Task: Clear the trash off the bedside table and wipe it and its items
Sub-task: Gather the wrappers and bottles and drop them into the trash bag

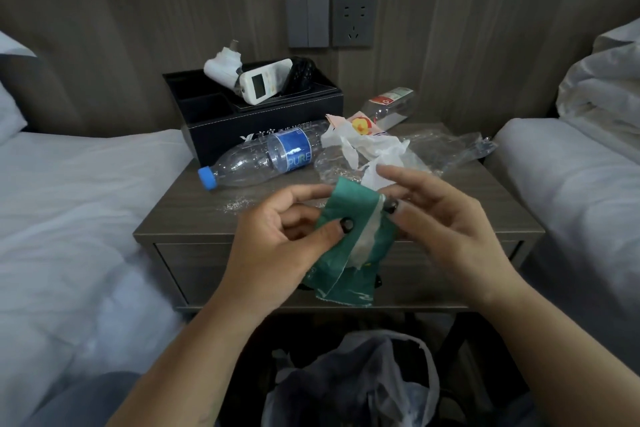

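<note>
Both hands hold a green tissue packet [349,253] in front of the bedside table [194,215]. My left hand [277,239] pinches its left side with the thumb on top. My right hand [446,218] grips its right edge, fingers spread. On the table lie an empty clear bottle with a blue cap and label [263,158], crumpled white tissue [367,149], a clear plastic wrapper [446,149], a second empty bottle with a red label [389,107] and a small orange-and-white wrapper [362,125]. White crumbs [235,206] dot the tabletop.
A black organiser box [221,125] at the back left of the table holds a white remote [263,81], a black remote [299,74] and a white charger [221,68]. Beds [69,204] flank the table. A bin with a plastic bag [349,381] stands on the floor below.
</note>
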The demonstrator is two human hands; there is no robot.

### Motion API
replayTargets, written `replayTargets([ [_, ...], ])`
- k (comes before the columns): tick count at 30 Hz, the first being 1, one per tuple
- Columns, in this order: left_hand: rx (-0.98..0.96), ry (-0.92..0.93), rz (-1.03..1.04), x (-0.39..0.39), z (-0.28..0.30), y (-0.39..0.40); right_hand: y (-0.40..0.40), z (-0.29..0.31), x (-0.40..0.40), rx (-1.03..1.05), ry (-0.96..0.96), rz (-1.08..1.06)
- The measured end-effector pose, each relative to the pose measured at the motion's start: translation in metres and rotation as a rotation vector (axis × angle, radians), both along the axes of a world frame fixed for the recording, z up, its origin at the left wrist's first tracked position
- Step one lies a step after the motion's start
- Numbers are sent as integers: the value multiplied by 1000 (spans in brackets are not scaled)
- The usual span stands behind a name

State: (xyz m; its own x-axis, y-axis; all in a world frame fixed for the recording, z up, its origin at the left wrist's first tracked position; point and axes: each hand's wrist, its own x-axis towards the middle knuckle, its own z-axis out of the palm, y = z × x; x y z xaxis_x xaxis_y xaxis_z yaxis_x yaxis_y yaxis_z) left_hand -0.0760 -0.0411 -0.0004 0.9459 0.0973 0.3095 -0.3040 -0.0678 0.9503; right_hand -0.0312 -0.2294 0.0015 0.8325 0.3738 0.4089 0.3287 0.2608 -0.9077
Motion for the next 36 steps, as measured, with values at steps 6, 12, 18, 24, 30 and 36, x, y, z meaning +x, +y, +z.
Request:
replayTargets([
  [6, -83, 92, -63, 0, -2, -6, 6, -5, -1, -134, -370, -265],
  [12, -176, 194, -136, 0, -2, -7, 2, -6, 4, -404, -857, -453],
  [18, -141, 133, -3, 1, -6, -7, 4, -8, -4, -496, -781, -271],
  [24, -57, -10, 59, -1, -2, -3, 7, -5, -4, -126, -81, -77],
  [30, -103, 154, -37, -1, -6, -10, 9, -12, -1, -155, -285, -292],
  [36, -205, 211, -64, -1, -5, -11, 8, -15, -1, -407, -872, -462],
])
